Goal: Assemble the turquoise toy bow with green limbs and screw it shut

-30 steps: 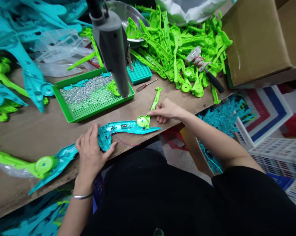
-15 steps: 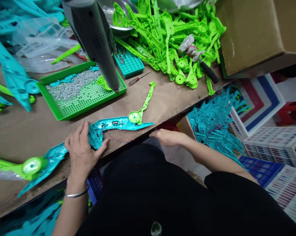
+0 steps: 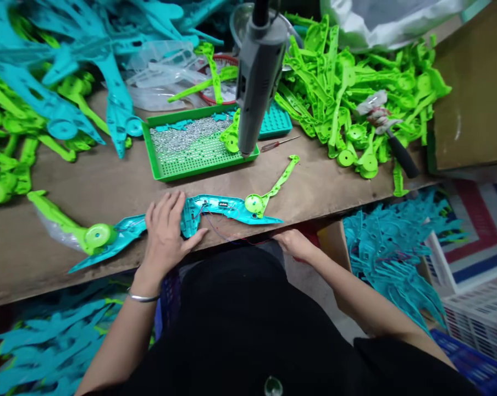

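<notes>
A bow-shaped toy half-shell (image 3: 232, 206) of teal plastic lies along the table's near edge, its inner side up, with thin wires and a small spring-like part inside. Bright green arms (image 3: 99, 236) with round hubs are at both its ends. My left hand (image 3: 166, 231) lies over the shell's middle, fingers stretched out and thumb apart, covering part of it. At the table edge below the shell's right end, my right hand (image 3: 293, 243) is closed. Its fingertips are hidden, and a thin red wire (image 3: 252, 242) runs towards it from the shell.
An electric screwdriver (image 3: 259, 88) hangs over a green tray (image 3: 199, 173) of screws. A small screwdriver (image 3: 279, 143) lies beside it. Green arms (image 3: 335, 82) and teal shells (image 3: 67, 71) are heaped behind. A cardboard box (image 3: 471, 110) stands right; teal shells (image 3: 388, 242) fill a box below.
The view has swung left, so everything appears further right. My left hand stays on the shell, and my right hand remains by the table edge. More of the red wire shows beside it.
</notes>
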### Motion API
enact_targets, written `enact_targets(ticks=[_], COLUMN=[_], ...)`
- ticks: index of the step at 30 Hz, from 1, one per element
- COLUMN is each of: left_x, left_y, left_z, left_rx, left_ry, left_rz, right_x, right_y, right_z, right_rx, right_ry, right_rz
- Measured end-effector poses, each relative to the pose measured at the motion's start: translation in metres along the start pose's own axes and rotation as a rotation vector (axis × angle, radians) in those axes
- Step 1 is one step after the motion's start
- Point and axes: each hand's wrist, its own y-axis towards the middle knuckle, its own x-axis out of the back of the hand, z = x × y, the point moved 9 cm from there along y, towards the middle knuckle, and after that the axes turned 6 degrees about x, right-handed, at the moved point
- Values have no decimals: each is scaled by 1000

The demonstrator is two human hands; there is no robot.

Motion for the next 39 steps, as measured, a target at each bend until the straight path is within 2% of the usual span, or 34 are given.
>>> enact_targets(ticks=[2,4,8,11,12,14,16,18,21,22,24,26,28,31,35,39], left_x=[7,16,39,53,57,61,60,51,31,25,15,6,-4,-29,-59,-62], left_y=[-1,-1,-1,-3,-5,-11,-16,-17,-11,-8,3,17,32,48,56,50], left_z=[-3,-8,-13,0,6,19,23,11,-37,-55,-89,-116,-132,-142,-142,-142], left_rx=[-3,-19,-25,100,167,302,386,382,217,142,1,-121,-199,-202,-148,-186], left_ry=[-16,-64,-169,-246,-282,-355,-442,-560,-713,-739,-754,-724,-612,-335,-157,-182], left_rz=[-16,-44,-124,-154,-153,-129,-65,86,369,435,484,419,265,107,111,123], right_x=[18,45,124,166,177,190,189,176,163,164,167,167,167,165,176,194], right_y=[-11,-22,-42,-47,-43,-31,-20,-10,5,9,15,21,26,36,44,45], right_z=[14,32,71,83,79,57,28,14,14,15,14,8,2,-3,-6,-1], right_rx=[70,134,297,362,342,216,26,-119,-187,-182,-170,-180,-183,-143,-70,76], right_ry=[16,52,354,690,831,1128,1365,1496,1508,1486,1443,1426,1424,1377,1203,918], right_rz=[59,105,103,125,84,-121,-382,-503,-484,-475,-462,-439,-413,-344,-342,-294])
